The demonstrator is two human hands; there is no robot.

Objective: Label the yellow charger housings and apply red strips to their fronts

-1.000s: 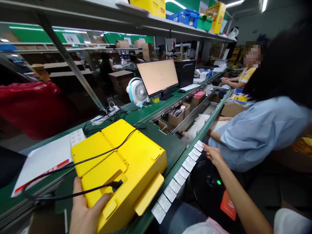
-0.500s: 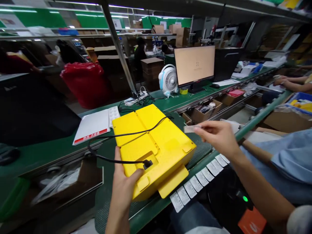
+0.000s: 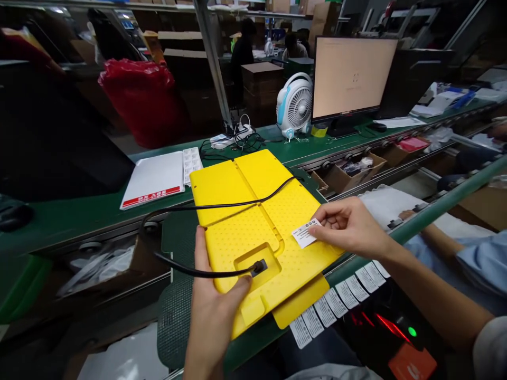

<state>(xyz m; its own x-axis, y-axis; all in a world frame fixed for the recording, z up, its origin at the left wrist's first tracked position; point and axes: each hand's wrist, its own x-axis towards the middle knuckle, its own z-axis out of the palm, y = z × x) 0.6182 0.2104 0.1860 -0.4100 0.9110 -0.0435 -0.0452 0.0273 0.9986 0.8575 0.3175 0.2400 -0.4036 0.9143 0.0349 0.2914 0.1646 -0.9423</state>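
Note:
A flat yellow plastic device [image 3: 257, 221] lies on a green mat at the bench edge, with a black cable [image 3: 222, 206] plugged into a recess near its front. My left hand [image 3: 216, 311] grips the device's near left edge, thumb beside the plug. My right hand [image 3: 348, 224] pinches a small white printed label [image 3: 306, 233] and holds it against the device's right side. A row of several more white labels [image 3: 336, 303] hangs along the bench's front edge below.
A white sheet with a red stripe [image 3: 154, 179] lies behind the device. A small fan [image 3: 295, 108], a monitor [image 3: 350, 76] and a power strip stand at the back. Open cardboard boxes [image 3: 348, 171] sit along the conveyor. A co-worker's arm in a blue sleeve [image 3: 467, 253] is at right.
My right hand took a label from the row at the bench edge and brought it down onto the yellow device. The camera turned left and down.

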